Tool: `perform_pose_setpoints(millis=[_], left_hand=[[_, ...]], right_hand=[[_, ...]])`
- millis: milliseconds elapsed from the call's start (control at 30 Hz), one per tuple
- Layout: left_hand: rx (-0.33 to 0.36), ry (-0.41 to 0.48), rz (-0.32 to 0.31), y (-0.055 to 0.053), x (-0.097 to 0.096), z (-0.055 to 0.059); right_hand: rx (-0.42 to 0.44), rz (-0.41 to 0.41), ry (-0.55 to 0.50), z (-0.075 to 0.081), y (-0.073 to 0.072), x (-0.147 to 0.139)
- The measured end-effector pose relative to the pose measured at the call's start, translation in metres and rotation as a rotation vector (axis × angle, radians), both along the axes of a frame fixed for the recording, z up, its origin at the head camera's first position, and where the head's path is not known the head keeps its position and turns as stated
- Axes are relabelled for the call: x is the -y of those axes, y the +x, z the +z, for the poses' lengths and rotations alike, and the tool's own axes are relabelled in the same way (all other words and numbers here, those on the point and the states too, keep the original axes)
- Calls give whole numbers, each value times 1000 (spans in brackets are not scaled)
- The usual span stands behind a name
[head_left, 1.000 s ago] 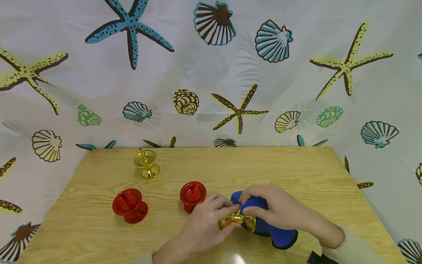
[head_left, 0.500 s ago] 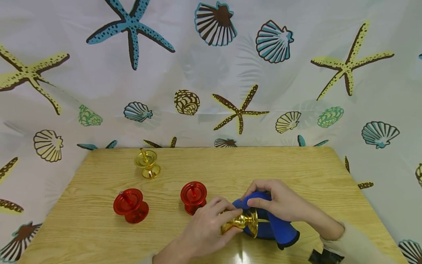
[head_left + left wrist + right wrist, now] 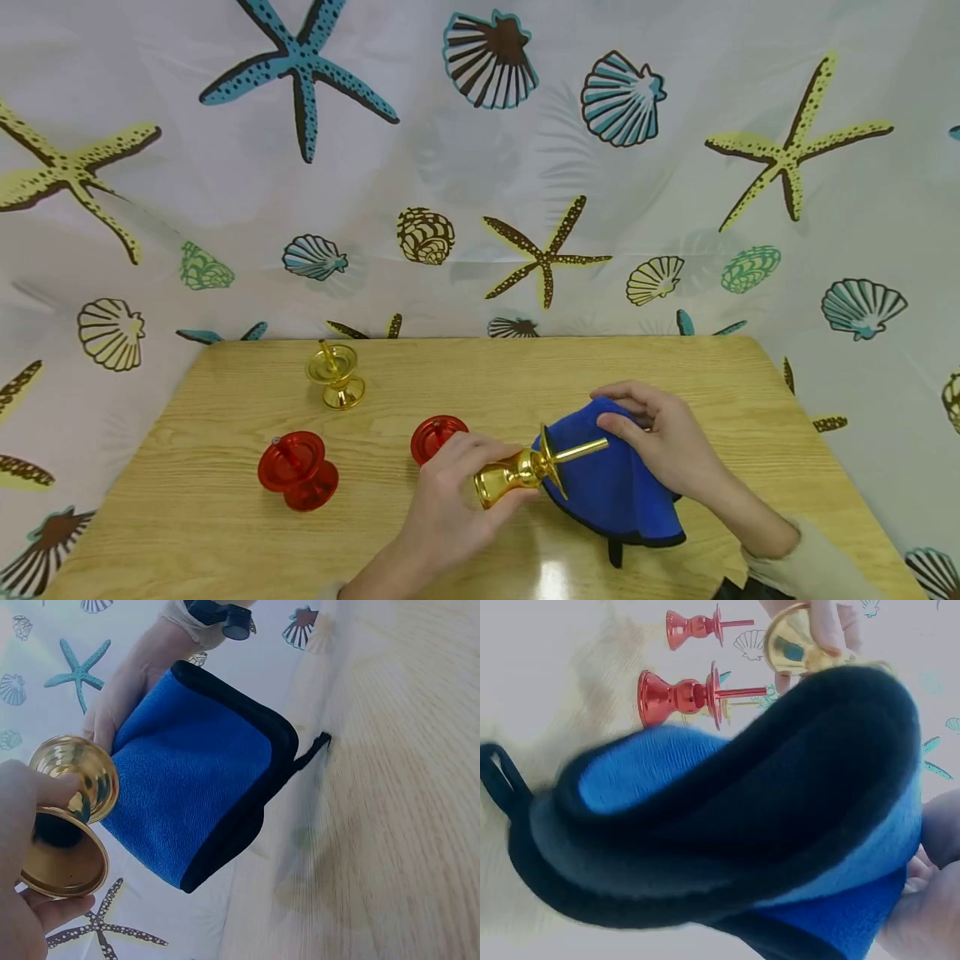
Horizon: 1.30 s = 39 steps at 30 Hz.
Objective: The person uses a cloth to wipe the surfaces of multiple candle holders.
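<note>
My left hand [image 3: 453, 496] grips a shiny gold candlestick [image 3: 517, 475] around its flared base. It lies sideways, its dish and thin spike pointing right in the head view. My right hand [image 3: 671, 442] pinches a blue cloth [image 3: 600, 492] with black edging, thumb on the near side. The cloth hangs in a fold behind the spike, its black loop [image 3: 615, 552] dangling below. In the left wrist view, the candlestick's hollow base [image 3: 71, 859] faces the camera. Seen from the right wrist, the cloth's dark folded opening [image 3: 802, 780] covers much of the view.
A red candlestick [image 3: 431, 437] stands just behind my left hand, partly covered by it. Another red candlestick [image 3: 296, 467] is farther left, and a second gold candlestick [image 3: 337, 375] stands at the back left. A wooden table [image 3: 187, 500] meets a shell-patterned sheet [image 3: 375, 175].
My right hand has moved back and to the right, lifting and spreading the cloth. The candlestick has turned in my left hand, and its dish and spike now show plainly.
</note>
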<state>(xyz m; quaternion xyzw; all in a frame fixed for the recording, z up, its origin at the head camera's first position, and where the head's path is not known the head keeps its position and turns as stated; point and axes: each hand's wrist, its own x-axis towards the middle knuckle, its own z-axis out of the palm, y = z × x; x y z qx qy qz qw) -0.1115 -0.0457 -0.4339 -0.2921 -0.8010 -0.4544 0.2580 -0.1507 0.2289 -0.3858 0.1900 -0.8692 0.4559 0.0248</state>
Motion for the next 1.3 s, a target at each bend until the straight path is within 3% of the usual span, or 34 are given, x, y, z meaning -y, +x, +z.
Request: perform_pose_setpoints(millis=[100,300,400,600,800,967,1300], left_hand=[[91,108,24,0,-2,2],[416,352,68,1,-11,11],[520,463,86,-2,-17,15],[576,551,153,-9,-26,18],[608,567,152,-11,-33,20],[648,550,158,-10,-34,20],[712,495,92,-10,-30,22]], right_hand=[[-4,-56,-46,-4,2,1],[-10,-145,-221,-17,9,14],[-37,-169,-292,-22,12,21],[-8,-227,-401,-23,20,34],[87,-266,-483,-22,25,44],[68,-316,-533,-20,29,50],[35,-443,-565,-16,30,58]])
